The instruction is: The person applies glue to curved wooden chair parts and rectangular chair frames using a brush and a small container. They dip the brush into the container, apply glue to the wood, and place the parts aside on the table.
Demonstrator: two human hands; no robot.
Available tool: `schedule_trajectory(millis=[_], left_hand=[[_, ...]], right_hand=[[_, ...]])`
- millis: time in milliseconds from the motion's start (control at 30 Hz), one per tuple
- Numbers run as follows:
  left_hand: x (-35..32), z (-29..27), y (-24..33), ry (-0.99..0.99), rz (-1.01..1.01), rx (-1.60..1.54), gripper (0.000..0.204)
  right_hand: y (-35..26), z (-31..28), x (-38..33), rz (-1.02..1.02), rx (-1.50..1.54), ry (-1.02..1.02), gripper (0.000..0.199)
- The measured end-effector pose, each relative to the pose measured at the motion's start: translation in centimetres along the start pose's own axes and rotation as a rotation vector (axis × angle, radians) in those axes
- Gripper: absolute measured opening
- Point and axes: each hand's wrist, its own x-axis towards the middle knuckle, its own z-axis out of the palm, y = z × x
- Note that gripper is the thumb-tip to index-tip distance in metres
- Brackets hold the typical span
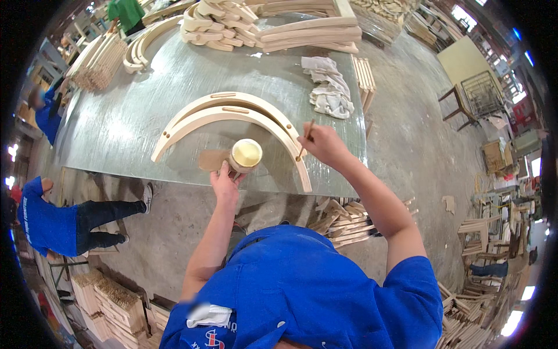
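My left hand [225, 183] grips a round tub [246, 153] with pale yellow, creamy contents, over the table's near edge. A flat brown piece [213, 159] juts out beside the tub; I cannot tell whether it is joined to it. Between the closed fingers of my right hand [325, 143] is a thin stick [308, 131]. Its lower tip touches a dark hole near the right end of the nearer curved wooden part [200, 119]. A second curved wooden part [212, 100] lies just behind, nearly parallel. Both arcs have a slot on top and round holes near their ends.
Stacked curved wood pieces [218, 26] and long slats [311, 35] line the far side of the metal-topped table [122, 125]. A crumpled white cloth [330, 90] lies at the right. One person in blue [52, 218] stands at left. Wooden parts [349, 224] are stacked below the near edge.
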Motion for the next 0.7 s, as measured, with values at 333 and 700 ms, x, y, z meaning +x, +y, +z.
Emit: schedule_trajectory(millis=[333, 700], left_hand=[[2.8, 2.2, 4.9, -0.168, 0.141, 0.076, 0.026], [12.2, 0.2, 11.9, -0.285, -0.018, -0.017, 0.024]], right_hand=[[-4.8, 3.0, 5.2, 0.145, 0.482, 0.26, 0.023], [-5.9, 9.8, 11.2, 0.457, 1.47, 0.366, 0.016]])
